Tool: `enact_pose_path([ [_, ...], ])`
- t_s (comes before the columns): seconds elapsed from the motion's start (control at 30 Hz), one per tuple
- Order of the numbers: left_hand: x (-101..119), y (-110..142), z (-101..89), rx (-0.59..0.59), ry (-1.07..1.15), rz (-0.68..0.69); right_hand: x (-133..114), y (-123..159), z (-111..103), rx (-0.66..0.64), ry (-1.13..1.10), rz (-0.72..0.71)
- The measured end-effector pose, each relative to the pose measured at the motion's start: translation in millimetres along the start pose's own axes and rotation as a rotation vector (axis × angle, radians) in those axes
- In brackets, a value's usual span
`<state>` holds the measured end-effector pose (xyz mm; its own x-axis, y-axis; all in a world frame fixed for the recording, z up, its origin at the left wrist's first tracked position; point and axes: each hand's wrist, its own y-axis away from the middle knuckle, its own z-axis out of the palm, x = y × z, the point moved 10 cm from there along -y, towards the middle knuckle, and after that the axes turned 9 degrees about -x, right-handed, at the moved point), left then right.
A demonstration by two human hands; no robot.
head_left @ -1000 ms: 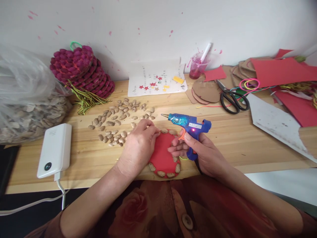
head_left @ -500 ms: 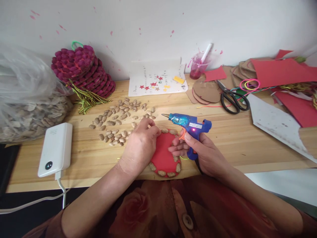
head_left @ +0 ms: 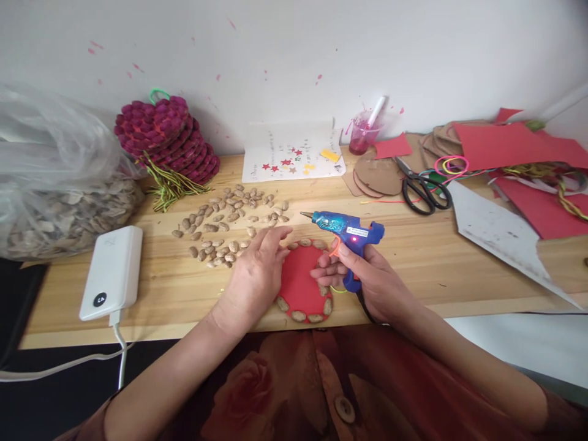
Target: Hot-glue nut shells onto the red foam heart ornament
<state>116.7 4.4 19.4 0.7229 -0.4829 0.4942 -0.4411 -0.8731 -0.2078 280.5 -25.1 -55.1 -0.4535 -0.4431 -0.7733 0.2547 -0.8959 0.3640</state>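
A blue hot glue gun [head_left: 337,225] is in my right hand [head_left: 374,278]. Its metal tip points left over the table and a small red light glows on its side. Below it lies a rounded red piece [head_left: 301,278] with peanuts in the shell along its rim. My left hand [head_left: 257,269] is at the piece's left edge, fingers apart and curved, with nothing visible in them; it hides part of that rim. Loose peanuts [head_left: 232,217] are scattered just beyond my left hand.
Purple-covered stacked shapes [head_left: 160,135] and a bag of shells [head_left: 68,211] stand left, near a cabled white power bank [head_left: 113,269]. Behind are a paper sheet [head_left: 257,162] and a cup [head_left: 362,141]. Scissors [head_left: 425,193], cardboard discs [head_left: 379,174] and red sheets [head_left: 496,147] lie right.
My left fingers have come off the far left rim of the red piece and spread. The view has shifted slightly. My right hand still holds the glue gun in the same pose.
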Motion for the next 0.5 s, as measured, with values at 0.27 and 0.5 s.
enact_pose_path([
  [0.27,18.6,30.7,13.0,-0.023,-0.063,0.271,1.6,-1.1,-3.5,0.023,0.004,-0.006],
  [0.5,28.5,35.1,22.2,-0.097,-0.133,0.366,0.8,-0.5,-4.4,0.031,0.008,-0.017],
])
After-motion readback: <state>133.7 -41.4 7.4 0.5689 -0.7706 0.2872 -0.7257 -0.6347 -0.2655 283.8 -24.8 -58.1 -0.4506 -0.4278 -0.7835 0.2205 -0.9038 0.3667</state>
